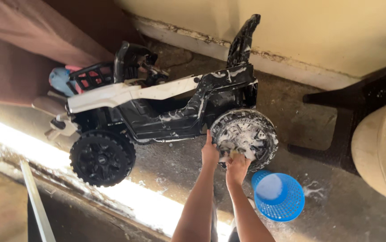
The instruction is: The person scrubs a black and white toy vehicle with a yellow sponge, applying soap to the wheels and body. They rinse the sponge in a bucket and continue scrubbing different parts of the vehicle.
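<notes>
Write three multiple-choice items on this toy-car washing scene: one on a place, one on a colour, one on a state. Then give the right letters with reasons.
1. Where does the blue basket stand?
A. on the car's seat
B. on the floor below the soapy wheel
C. inside the beige tub

2. What colour is the toy car?
A. black and white
B. red and yellow
C. all green

3. What state is the wheel under the hands in?
A. dry and clean
B. taken off the car
C. covered in suds

Answers:
1 B, it sits on wet concrete just right of the right hand.
2 A, black body with a white panel.
3 C, foam coats it where the left hand and right hand press.
</notes>
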